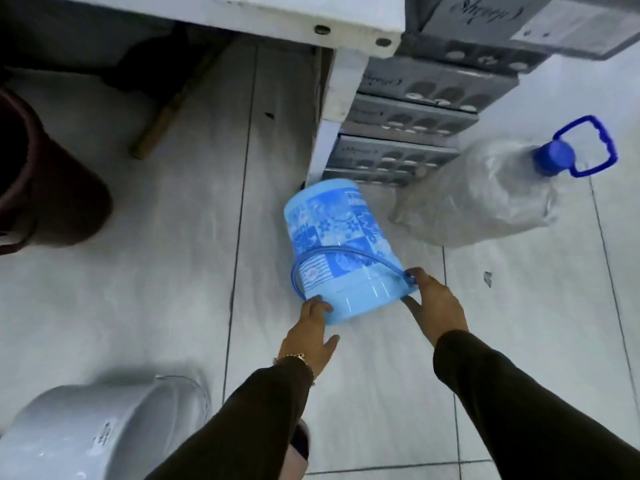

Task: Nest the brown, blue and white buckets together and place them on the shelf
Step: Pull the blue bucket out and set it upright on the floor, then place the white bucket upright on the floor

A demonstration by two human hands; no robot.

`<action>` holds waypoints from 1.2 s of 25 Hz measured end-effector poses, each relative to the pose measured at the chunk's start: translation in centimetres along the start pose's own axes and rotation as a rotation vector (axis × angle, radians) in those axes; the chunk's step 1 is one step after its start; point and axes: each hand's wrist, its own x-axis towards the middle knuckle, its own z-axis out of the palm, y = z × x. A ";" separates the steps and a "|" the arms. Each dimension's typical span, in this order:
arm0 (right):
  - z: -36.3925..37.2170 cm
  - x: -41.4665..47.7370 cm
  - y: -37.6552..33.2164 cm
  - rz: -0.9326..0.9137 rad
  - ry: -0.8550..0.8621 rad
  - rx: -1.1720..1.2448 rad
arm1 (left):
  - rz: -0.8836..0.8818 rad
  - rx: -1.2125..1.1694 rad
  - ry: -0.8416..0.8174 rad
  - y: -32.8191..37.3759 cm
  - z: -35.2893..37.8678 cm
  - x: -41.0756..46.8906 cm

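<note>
1. Gripping the blue bucket [341, 251] by opposite rim sides, left hand [310, 336] and right hand [436, 306] are partly closed on it, likely to lift it.
2. Bucket lies tipped, base pointing away.
3. White bucket [97, 434] lies left of and nearer than the left hand; brown bucket [52, 188] lies far left, beyond it.

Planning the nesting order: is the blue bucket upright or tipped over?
Tipped. The blue bucket lies on its side on the floor, base pointing away, rim toward the left hand and right hand.

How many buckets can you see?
3. The blue bucket is on its side between both hands, the brown bucket is at the left edge, and the white bucket is bottom left. Others may be out of view.
</note>
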 end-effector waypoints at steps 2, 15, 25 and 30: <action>0.0 -0.2 0.3 -0.107 0.042 -0.072 | -0.048 -0.031 0.107 0.5 -0.1 -0.2; -2.3 2.5 -10.4 -0.175 -0.069 0.053 | -0.370 -0.645 0.481 -1.9 -16.0 -1.5; -2.3 -0.7 -14.5 -0.299 -0.006 -0.274 | -0.247 -0.030 0.255 -4.6 -20.4 -3.3; -1.4 -8.9 -18.1 -0.366 -0.028 -0.300 | 0.076 0.336 0.114 -6.5 -22.2 -11.8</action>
